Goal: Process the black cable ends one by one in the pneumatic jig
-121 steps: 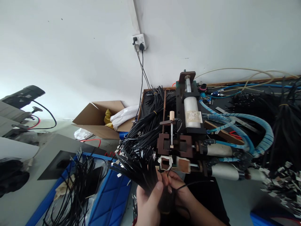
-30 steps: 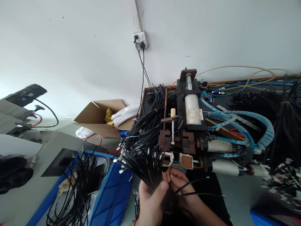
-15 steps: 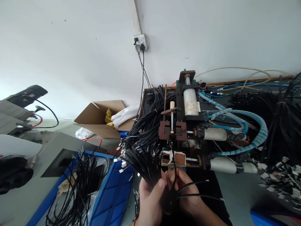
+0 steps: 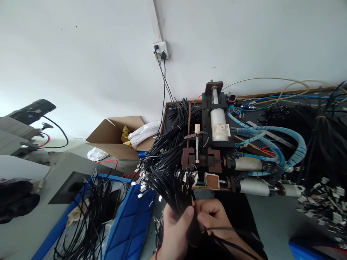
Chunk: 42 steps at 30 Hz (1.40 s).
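My left hand [image 4: 175, 229] is wrapped round a thick bundle of black cables [image 4: 169, 191], thumb across the front. The cables fan up and left from this grip. Close beside it, my right hand [image 4: 213, 216] has its fingers curled in a pinch on a black cable [image 4: 221, 228], which trails blurred to the right; how many strands it holds is hidden. Just above the hands are the padded lower jaws [image 4: 211, 181] of a pneumatic machine, standing apart. Over them sit brown metal blocks [image 4: 214, 160] and an upright rod with a wooden-coloured tip [image 4: 197, 128].
A white cylinder [image 4: 219, 124], blue-wrapped air hoses [image 4: 294, 139] and horizontal cylinders [image 4: 255, 186] fill the bench. More black cables [image 4: 322, 144] lie right. At left are a blue crate [image 4: 127, 220], an open cardboard box [image 4: 108, 133] and a grey machine [image 4: 29, 119].
The machine's lower jaws have moved apart, and the cable that reached up to them is no longer there. The white cylinder sits lower. My right hand's fingers have curled in more tightly.
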Each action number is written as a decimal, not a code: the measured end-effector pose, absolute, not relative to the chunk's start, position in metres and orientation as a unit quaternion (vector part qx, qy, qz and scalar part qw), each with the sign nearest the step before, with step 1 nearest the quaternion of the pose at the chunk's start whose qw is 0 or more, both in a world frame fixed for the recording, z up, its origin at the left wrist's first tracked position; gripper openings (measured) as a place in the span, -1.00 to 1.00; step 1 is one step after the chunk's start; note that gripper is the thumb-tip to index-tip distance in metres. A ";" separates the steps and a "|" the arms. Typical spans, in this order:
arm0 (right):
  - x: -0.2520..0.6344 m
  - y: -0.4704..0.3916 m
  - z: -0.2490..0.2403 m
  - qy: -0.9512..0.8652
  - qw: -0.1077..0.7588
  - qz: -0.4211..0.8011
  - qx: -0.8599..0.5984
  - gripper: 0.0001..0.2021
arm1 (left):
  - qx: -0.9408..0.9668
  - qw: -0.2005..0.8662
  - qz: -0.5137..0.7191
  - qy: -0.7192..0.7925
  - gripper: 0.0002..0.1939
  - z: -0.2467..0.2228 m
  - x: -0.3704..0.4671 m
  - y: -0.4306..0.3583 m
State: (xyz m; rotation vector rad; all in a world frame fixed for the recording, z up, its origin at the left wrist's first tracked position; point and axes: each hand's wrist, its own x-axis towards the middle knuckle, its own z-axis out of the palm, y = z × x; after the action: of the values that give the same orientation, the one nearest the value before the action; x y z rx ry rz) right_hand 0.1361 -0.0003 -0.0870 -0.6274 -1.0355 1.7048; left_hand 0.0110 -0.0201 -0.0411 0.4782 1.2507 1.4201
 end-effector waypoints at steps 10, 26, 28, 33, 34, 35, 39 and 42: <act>0.133 0.000 -0.080 -0.363 0.479 0.730 -0.326 -0.59 | 0.144 0.558 0.610 0.543 -0.49 -0.052 0.012 -0.019; 0.128 0.001 -0.106 -0.194 0.443 0.847 -0.221 -0.51 | 0.217 0.630 0.597 0.447 -0.66 -0.055 0.010 -0.026; 0.127 0.000 -0.109 -0.193 0.438 0.854 -0.207 -0.51 | 0.209 0.633 0.596 0.448 -0.65 -0.061 0.011 -0.030; 0.126 0.000 -0.112 -0.187 0.422 0.865 -0.196 -0.52 | 0.194 0.612 0.603 0.474 -0.62 -0.066 0.010 -0.034; 0.126 0.000 -0.112 -0.188 0.419 0.866 -0.198 -0.52 | 0.199 0.615 0.599 0.473 -0.63 -0.066 0.008 -0.034; 0.126 0.001 -0.111 -0.190 0.418 0.866 -0.199 -0.51 | 0.204 0.619 0.596 0.470 -0.63 -0.066 0.007 -0.034; 0.127 0.005 -0.108 -0.200 0.411 0.868 -0.197 -0.50 | 0.218 0.640 0.589 0.442 -0.68 -0.065 0.005 -0.031; 0.126 0.008 -0.108 -0.205 0.404 0.870 -0.193 -0.50 | 0.210 0.640 0.595 0.438 -0.69 -0.060 0.009 -0.030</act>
State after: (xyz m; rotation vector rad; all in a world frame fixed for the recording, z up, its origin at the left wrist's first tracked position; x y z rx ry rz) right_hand 0.1256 0.0079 -0.1084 -0.4883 -0.5175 2.1968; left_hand 0.0091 -0.0299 -0.0599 0.4796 0.9984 1.3580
